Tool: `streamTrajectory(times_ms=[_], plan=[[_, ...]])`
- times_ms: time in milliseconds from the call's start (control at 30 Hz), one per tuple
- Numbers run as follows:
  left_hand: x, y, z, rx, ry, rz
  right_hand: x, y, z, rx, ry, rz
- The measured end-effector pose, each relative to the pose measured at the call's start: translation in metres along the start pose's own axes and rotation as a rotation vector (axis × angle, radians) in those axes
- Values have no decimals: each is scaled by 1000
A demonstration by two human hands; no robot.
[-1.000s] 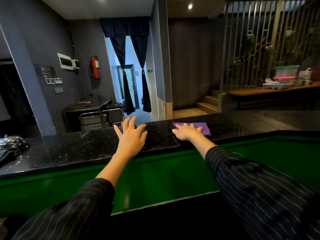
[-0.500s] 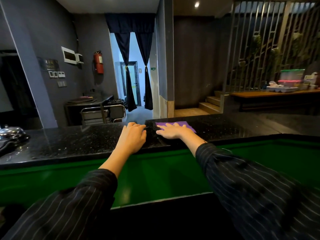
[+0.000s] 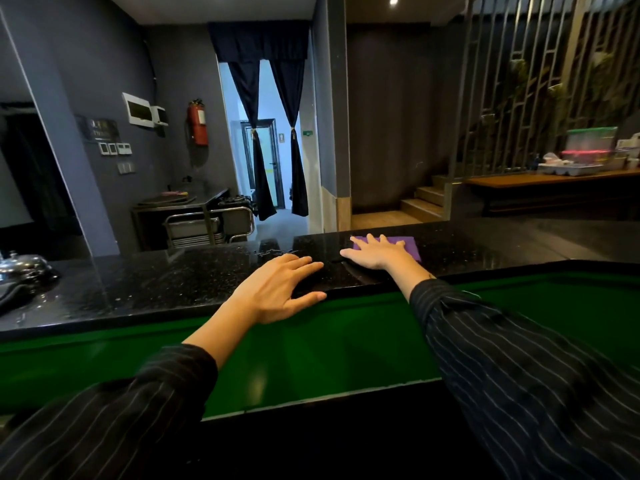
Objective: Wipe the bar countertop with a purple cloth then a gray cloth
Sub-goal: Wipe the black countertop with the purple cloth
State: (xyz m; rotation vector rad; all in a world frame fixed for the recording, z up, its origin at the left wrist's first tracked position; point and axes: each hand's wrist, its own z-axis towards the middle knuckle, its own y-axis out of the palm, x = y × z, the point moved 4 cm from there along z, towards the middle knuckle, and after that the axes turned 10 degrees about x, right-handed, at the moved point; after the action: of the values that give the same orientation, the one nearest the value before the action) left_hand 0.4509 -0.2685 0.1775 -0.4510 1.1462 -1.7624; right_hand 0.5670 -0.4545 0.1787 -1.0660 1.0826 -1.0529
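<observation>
Head view, step: first pass, with the purple cloth (image 3: 408,245); no gray cloth shows.
Right grip (image 3: 377,252): fingers spread flat, pressing the cloth onto the black stone surface (image 3: 156,282).
Left grip (image 3: 277,289): fingers straight, holding nothing, at the near edge just beside the right grip.
Next move: likely a sideways sweep under steady pressure.
Edges: the far edge lies just beyond the cloth.
Room: open stone right of the right grip; a metal dome (image 3: 24,268) sits well left of the left grip.

Both hands (image 3: 277,289) flat, fingers (image 3: 360,241) spread.
</observation>
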Motion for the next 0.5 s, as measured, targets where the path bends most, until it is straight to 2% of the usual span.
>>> streamTrajectory(times_ms=[200, 367, 500], plan=[[-2, 5, -3, -39, 44, 44, 16, -10, -40, -38, -172, 60], [-3, 8, -4, -24, 43, 41, 77, -25, -42, -41, -1, 58], [-3, 9, -1, -3, 56, 62, 74, -17, -15, -32, 80, 10]])
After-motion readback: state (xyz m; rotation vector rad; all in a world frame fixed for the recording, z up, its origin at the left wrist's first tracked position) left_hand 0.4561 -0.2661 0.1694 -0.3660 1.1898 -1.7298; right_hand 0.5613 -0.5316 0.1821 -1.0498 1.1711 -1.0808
